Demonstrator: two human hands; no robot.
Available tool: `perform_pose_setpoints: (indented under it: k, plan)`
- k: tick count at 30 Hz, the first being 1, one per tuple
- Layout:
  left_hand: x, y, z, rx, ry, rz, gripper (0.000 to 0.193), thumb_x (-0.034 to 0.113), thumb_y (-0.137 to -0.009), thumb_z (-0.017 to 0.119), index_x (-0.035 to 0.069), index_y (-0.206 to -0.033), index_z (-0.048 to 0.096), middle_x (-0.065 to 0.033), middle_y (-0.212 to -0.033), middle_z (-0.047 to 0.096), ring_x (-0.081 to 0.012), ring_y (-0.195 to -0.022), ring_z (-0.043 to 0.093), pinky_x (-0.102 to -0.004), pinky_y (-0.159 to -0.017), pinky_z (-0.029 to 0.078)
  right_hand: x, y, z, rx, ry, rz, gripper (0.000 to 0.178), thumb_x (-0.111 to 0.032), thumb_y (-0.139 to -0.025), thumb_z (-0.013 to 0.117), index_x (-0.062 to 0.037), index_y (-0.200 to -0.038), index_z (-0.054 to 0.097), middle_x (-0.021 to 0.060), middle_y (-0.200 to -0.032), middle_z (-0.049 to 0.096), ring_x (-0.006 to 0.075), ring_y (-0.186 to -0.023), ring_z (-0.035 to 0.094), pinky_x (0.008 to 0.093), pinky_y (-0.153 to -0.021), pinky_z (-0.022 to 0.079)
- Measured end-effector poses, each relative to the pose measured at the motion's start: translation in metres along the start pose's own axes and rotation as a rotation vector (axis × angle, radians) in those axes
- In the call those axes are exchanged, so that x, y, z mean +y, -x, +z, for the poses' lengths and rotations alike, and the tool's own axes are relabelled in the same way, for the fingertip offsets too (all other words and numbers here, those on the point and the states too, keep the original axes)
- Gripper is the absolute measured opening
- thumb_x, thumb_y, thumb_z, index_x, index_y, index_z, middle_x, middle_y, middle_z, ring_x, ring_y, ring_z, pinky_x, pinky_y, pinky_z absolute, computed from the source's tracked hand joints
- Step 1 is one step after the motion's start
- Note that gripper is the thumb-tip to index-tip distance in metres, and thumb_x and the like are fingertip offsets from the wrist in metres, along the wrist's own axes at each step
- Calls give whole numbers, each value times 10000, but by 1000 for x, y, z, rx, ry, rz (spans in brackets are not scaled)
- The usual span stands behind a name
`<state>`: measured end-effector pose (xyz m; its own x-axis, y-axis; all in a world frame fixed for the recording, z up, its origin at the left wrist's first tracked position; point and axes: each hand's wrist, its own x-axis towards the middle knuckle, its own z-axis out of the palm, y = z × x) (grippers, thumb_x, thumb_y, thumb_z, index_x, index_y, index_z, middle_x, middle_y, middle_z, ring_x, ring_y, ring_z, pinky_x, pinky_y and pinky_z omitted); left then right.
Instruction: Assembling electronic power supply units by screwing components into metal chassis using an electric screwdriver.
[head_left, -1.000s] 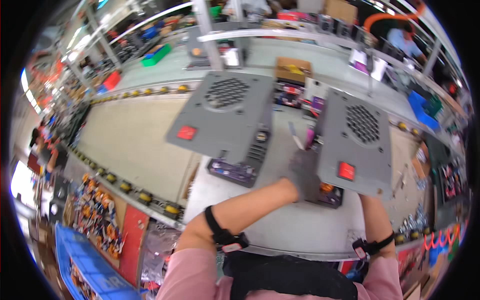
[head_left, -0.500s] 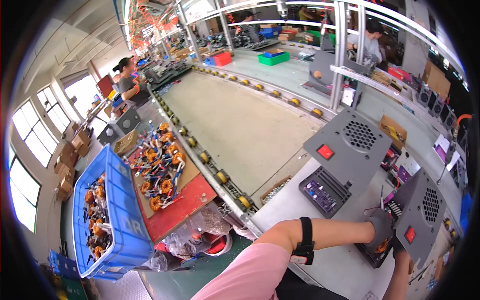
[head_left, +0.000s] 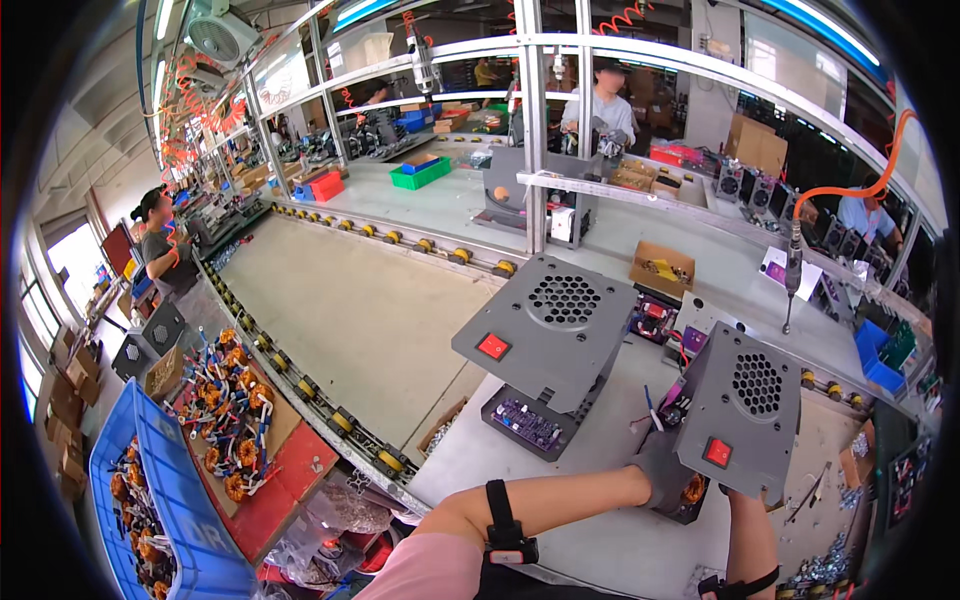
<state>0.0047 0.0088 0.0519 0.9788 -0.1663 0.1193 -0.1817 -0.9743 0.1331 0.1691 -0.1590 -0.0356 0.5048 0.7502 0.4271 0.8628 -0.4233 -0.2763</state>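
Just right of centre, my left hand [head_left: 660, 478] in a grey glove reaches into the open side of a grey metal casing [head_left: 762, 425]. The casing has a round grille of holes and a red rocker switch [head_left: 717, 452]. A copper-wound coil [head_left: 693, 488] shows beside that hand, low in the casing. White and blue wire ends [head_left: 652, 408] stick up there. My right hand [head_left: 738, 493] is at the casing's lower edge, mostly hidden behind its panel. The fingers of both hands are out of sight.
A second grey casing [head_left: 560, 330] stands to the left, over a purple circuit board [head_left: 527, 424]. Copper coils [head_left: 235, 400] lie on cardboard at left, beside a blue crate [head_left: 200, 500]. A screwdriver [head_left: 793, 270] hangs from an orange hose. A roller track [head_left: 340, 420] edges the bench.
The view has swung right, so the bench and casings sit further left in the picture. Both hands stay at the same casing.
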Motion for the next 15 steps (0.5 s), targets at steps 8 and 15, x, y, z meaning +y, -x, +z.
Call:
perform_pose_setpoints:
  k: [8, 15]
  plan:
    - [2, 16, -6, -297, 241, -166, 463, 351, -734, 695, 70, -1095, 623, -136, -1066, 625, -276, -1021, 591, -386, -840, 480, -25, -39, 8, -43, -31, 133, 318, -202, -855, 588, -104, -1157, 595, 152, -1103, 614, 342, -1078, 551, 428, -915, 439]
    - [-6, 46, 48, 10, 349, -42, 693, 299, -727, 703, 96, -1338, 447, -204, -1344, 401, -335, -1227, 424, -438, -937, 430, 22, 67, 47, -80, -21, 230, 318, -199, -858, 586, -104, -1162, 591, 155, -1108, 610, 344, -1086, 547, 429, -915, 438]
